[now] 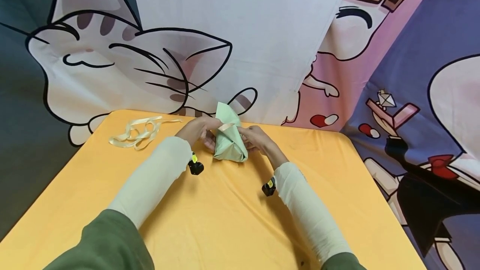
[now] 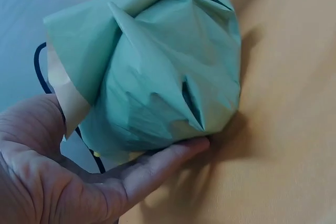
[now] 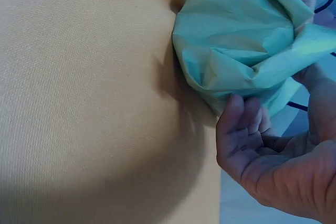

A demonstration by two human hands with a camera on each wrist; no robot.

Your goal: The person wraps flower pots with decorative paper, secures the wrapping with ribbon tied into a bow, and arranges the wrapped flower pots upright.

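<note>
A bundle of light green wrapping paper (image 1: 229, 145) stands near the back of the table, creased and folded, its pointed top leaning up. In the left wrist view the green bundle (image 2: 163, 72) looks rounded, with gathered pleats and a pale inner side on one turned flap. My left hand (image 1: 202, 132) grips it from the left, fingers along its side and the thumb near the flap. From the right, my right hand (image 1: 258, 137) holds it between thumb and curled fingers, fingertips at its lower side in the right wrist view. Whatever the paper encloses is hidden.
A loose, looping cream ribbon (image 1: 136, 134) lies at the back left of the table. Yellow cloth (image 1: 210, 220) covers the tabletop. Right behind the back edge hangs a printed cartoon curtain (image 1: 262, 53). Small black cameras are strapped at both wrists.
</note>
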